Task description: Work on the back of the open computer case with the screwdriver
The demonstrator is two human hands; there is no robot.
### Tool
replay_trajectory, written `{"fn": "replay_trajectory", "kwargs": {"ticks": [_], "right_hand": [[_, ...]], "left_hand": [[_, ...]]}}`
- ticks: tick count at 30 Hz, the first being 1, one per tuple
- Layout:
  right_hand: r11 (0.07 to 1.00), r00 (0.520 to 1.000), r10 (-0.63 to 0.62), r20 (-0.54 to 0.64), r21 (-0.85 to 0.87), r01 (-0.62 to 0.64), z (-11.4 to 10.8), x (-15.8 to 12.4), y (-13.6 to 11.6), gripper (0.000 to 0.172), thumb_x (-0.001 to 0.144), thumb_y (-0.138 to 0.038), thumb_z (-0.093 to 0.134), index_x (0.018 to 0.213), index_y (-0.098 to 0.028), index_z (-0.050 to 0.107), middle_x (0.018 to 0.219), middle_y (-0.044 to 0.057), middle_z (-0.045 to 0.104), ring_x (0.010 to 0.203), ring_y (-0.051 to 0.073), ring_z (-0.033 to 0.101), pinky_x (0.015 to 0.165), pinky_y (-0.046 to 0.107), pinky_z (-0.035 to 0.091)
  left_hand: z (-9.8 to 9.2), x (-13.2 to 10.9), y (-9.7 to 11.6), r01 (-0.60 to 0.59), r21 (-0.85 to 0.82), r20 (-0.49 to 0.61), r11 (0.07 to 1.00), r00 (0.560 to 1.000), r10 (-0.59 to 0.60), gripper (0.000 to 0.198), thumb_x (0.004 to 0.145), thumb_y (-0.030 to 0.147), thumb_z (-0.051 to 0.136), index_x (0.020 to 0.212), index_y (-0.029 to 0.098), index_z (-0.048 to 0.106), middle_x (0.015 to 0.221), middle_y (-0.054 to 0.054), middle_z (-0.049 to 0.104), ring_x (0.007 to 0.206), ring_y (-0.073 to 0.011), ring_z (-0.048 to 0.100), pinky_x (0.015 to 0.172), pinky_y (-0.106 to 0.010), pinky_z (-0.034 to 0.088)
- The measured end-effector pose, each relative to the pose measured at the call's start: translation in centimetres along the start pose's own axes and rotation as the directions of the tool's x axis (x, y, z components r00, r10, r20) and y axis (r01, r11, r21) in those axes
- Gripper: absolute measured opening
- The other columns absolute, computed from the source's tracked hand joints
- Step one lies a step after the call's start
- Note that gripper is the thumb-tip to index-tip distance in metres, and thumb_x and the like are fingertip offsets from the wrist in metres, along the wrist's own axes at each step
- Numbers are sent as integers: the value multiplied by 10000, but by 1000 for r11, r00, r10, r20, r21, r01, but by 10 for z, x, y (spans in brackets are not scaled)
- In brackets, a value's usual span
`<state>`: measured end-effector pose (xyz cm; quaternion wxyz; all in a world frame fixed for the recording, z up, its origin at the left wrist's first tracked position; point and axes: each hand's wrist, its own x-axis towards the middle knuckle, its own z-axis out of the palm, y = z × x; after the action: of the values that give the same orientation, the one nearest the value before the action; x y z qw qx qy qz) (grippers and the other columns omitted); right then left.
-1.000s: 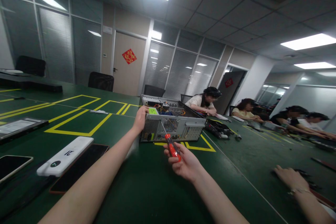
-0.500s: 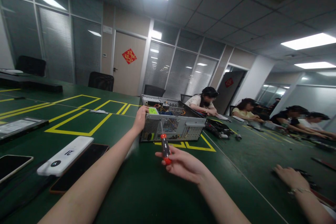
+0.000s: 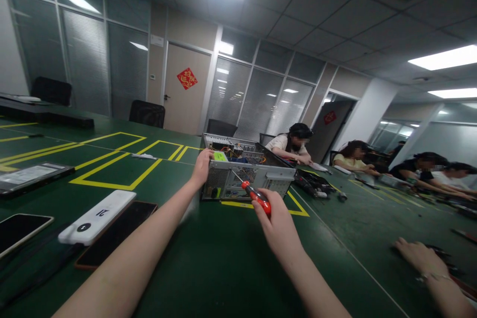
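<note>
An open computer case [image 3: 278,182] lies on the green table, its metal back panel facing me and wires showing inside. My left hand [image 3: 202,169] grips its left upper corner beside a bright green label [image 3: 219,157]. In my right hand [image 3: 279,228] is a screwdriver [image 3: 256,198] with a red and black handle. Its shaft slants up and left to the back panel, with the tip at or close to the upper left part. Whether the tip sits on a screw is too small to tell.
To the left lie a white power bank [image 3: 99,216], a dark phone [image 3: 119,231], another phone [image 3: 22,231] and a hard drive [image 3: 33,178]. A black bag-like bundle [image 3: 316,184] sits right of the case. Another person's hand [image 3: 421,258] rests at the right; several people sit beyond.
My right hand has turned from palm-up to a grip over the handle, and the screwdriver has swung from near upright to a slant. My left hand stays on the case.
</note>
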<state>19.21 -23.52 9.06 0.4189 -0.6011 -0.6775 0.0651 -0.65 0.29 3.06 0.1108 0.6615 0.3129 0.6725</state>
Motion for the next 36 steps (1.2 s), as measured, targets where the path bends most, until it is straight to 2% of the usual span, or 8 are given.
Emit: {"fn": "replay_trajectory", "kwargs": {"ticks": [5, 11, 15, 19, 24, 26, 31, 36], "right_hand": [[947, 999, -45, -19, -320, 36, 8, -3, 2, 398, 954, -467, 378, 1152, -187, 579, 786, 71, 663, 645, 244, 621, 603, 348, 457], [896, 938, -327, -113, -354, 269, 13, -1, 7, 262, 877, -267, 522, 1118, -167, 541, 1060, 138, 625, 888, 253, 657, 743, 372, 550], [889, 911, -397, -107, -292, 353, 17, 1, 11, 180, 892, -222, 526, 1064, -173, 553, 1096, 140, 606, 931, 245, 658, 811, 393, 567], [858, 857, -482, -182, -299, 419, 19, 4, 18, 227, 888, -207, 559, 1113, -179, 546, 1108, 142, 601, 1036, 272, 624, 908, 453, 544], [820, 810, -543, -222, -348, 454, 19, 6, 24, 289, 910, -218, 544, 1199, -206, 538, 1145, 142, 596, 1072, 277, 618, 924, 472, 543], [817, 811, -540, -226, -370, 441, 19, 6, 25, 316, 919, -209, 521, 1235, -203, 529, 1181, 154, 589, 1098, 283, 616, 922, 470, 546], [867, 875, -429, -225, -374, 329, 17, 7, 24, 365, 926, -269, 513, 1281, -183, 510, 1216, 171, 594, 960, 266, 678, 747, 398, 597], [856, 874, -449, -185, -369, 362, 15, 7, 25, 270, 974, -295, 409, 1109, -185, 615, 1116, 129, 660, 908, 229, 696, 710, 331, 589]], "left_hand": [[0, 0, -1, -3, 8, -10, 1000, 1000, 3, 364, 965, 312, 237, 758, 224, 523, 1043, -53, 666, 1142, -194, 563, 1126, -387, 382], [0, 1, 2, -35, 6, 2, 999, 999, 35, 362, 958, 295, 225, 741, 230, 508, 987, -46, 671, 1074, -186, 586, 1137, -382, 373], [-1, 0, 3, -26, 2, -3, 1000, 1000, 26, 353, 958, 298, 233, 747, 229, 508, 1004, -48, 667, 1107, -190, 575, 1126, -378, 382], [0, 0, 2, -19, 5, -3, 1000, 1000, 19, 367, 967, 305, 226, 746, 228, 510, 1011, -46, 668, 1110, -185, 576, 1127, -371, 378], [0, 1, 1, -31, 9, -8, 999, 999, 31, 379, 972, 306, 231, 744, 227, 523, 1009, -40, 674, 1093, -180, 585, 1121, -365, 385], [0, 1, 1, -19, 11, -5, 1000, 1000, 19, 377, 972, 303, 234, 749, 227, 528, 1020, -43, 674, 1117, -183, 578, 1122, -371, 386], [1, 1, -3, 11, 9, -6, 1000, 1000, -11, 379, 971, 299, 230, 758, 227, 535, 1035, -52, 675, 1157, -191, 564, 1129, -386, 385], [2, 0, -5, 12, 1, -15, 1000, 1000, -12, 371, 966, 298, 238, 761, 227, 539, 1054, -52, 673, 1185, -197, 554, 1129, -394, 386]]}}
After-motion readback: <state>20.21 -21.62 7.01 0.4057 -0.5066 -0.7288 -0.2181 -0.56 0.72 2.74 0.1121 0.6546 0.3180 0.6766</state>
